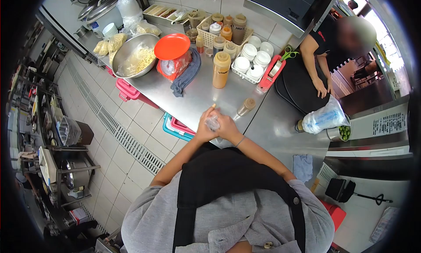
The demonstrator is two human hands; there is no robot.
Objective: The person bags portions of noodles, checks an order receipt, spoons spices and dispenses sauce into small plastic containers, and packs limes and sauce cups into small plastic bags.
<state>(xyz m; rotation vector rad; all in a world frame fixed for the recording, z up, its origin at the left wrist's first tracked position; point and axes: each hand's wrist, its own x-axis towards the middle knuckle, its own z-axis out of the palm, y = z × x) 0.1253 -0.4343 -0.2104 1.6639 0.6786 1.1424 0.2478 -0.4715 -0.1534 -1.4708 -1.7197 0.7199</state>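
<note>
My left hand (205,127) and my right hand (227,127) meet over the front edge of the steel counter (197,95), fingers closed around a small crumpled clear plastic bag (213,123). What the bag contains is too small to tell. Just beyond to the right, a small bottle with brownish contents (246,106) leans in view. A larger orange-brown squeeze bottle (221,70) stands farther back. Left of it are a grey-blue cloth (187,75), a scale with a red-orange pan (172,46), and a steel bowl (127,62) holding shredded pale food and plastic.
A basket of white-lidded cups (253,62) and a red tape dispenser (269,73) sit at the back. At the right, a co-worker's hands (323,87) rest by a black round tray (298,84). A wrapped plastic bundle (324,116) and a pot of limes (344,132) are nearby.
</note>
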